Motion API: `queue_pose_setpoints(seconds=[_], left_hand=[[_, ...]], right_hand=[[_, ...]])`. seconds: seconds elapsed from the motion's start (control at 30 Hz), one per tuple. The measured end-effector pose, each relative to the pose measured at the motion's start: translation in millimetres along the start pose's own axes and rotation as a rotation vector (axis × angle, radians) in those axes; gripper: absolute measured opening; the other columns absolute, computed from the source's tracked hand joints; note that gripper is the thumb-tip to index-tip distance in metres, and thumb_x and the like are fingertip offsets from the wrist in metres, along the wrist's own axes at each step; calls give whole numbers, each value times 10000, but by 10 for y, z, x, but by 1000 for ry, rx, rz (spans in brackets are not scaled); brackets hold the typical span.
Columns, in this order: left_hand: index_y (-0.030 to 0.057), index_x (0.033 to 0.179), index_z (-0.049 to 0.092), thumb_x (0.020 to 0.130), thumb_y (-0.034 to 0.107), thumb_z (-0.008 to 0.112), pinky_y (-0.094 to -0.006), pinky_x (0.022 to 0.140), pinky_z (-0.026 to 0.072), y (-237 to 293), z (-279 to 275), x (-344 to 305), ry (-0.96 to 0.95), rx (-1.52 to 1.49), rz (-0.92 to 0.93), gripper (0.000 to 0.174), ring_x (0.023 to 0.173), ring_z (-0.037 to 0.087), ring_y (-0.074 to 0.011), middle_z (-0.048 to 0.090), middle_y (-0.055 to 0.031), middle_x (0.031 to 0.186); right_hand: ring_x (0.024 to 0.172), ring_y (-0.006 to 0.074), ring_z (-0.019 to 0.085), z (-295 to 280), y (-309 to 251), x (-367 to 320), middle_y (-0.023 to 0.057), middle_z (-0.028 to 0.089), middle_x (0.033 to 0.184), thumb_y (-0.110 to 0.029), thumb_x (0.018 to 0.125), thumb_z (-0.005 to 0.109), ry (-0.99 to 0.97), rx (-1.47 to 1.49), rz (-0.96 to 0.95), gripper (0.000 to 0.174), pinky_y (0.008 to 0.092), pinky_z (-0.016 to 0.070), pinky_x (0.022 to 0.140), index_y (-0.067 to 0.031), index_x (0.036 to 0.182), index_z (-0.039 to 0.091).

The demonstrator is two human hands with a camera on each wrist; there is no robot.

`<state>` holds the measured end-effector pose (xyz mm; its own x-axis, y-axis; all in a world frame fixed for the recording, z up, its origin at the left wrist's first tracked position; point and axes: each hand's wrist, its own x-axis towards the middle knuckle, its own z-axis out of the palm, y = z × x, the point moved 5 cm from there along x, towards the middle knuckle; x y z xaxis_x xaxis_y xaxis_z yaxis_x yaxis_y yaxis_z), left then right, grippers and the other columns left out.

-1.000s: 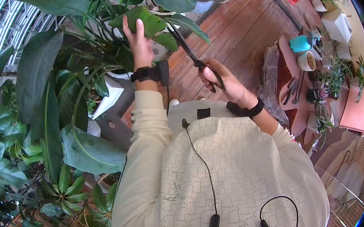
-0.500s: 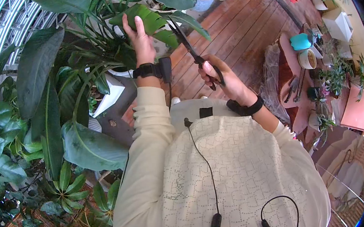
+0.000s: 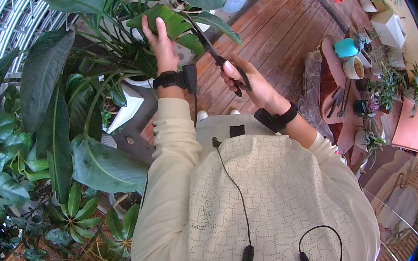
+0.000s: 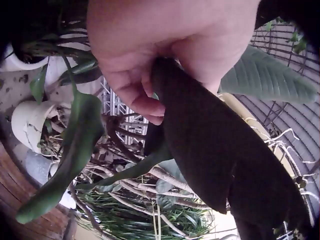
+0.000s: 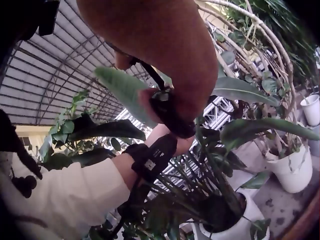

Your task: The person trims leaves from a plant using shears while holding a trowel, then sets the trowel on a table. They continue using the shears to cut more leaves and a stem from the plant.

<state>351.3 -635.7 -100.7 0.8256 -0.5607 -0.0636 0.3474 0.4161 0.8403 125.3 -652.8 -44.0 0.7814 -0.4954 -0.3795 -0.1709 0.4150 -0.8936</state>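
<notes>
My left hand (image 3: pixel 164 49) holds a broad green leaf (image 3: pixel 169 20) of a large potted plant, thumb on one side and fingers on the other. In the left wrist view the leaf (image 4: pixel 210 135) comes out from between the thumb and fingers, its underside dark and its edge split. My right hand (image 3: pixel 250 83) grips black-handled scissors (image 3: pixel 213 52), fingers through the loops. Their long dark blades point up and left, the tips overlapping the leaf's right edge in the head view. The right wrist view shows part of the black handle (image 5: pixel 167 112) below the hand.
Big-leaved plants crowd the left side, with a white pot (image 3: pixel 129 109) beneath. Another long leaf (image 3: pixel 216 24) hangs just right of the blades. On the right, a low table (image 3: pixel 333 82) carries a turquoise container (image 3: pixel 345 48), a bowl (image 3: pixel 353 67), hand tools and small plants.
My right hand has shifted slightly left and up with the scissors, bringing the blades closer to the leaf's edge. My left hand keeps its hold on the leaf, nearly still.
</notes>
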Motion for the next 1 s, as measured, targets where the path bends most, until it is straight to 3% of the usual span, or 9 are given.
queue_pose_setpoints(seconds=[0.1,0.33,0.77,1.0], left_hand=[[258,1415,281,904,317,635,-360,795,496,-6,-9,1,15,-61,-25,625,1059,531,-211,473,-72,1284],[254,1418,280,911,304,629,-358,811,492,-51,-16,13,2,-93,-10,618,1073,524,-211,468,-74,1291],[244,1419,279,908,322,628,-355,797,503,-2,-12,-2,3,-64,-21,624,1062,528,-205,469,-79,1283],[236,1410,300,906,296,636,-353,799,501,-30,-42,32,17,-92,-12,609,1052,533,-195,490,-65,1264]], right_hand=[[651,55,446,6,-17,30,-45,477,764,-502,837,660,7,0,-6,494,202,357,541,-73,1052,544],[640,49,429,23,-39,55,-56,455,734,-514,832,658,2,-45,-5,447,199,348,534,-104,972,545],[653,48,448,25,-71,67,-58,458,742,-527,832,651,13,-48,-16,473,194,366,543,-99,1003,546],[637,50,434,33,-87,76,-50,450,722,-500,850,643,-12,-4,-5,421,208,354,531,-111,944,515]])
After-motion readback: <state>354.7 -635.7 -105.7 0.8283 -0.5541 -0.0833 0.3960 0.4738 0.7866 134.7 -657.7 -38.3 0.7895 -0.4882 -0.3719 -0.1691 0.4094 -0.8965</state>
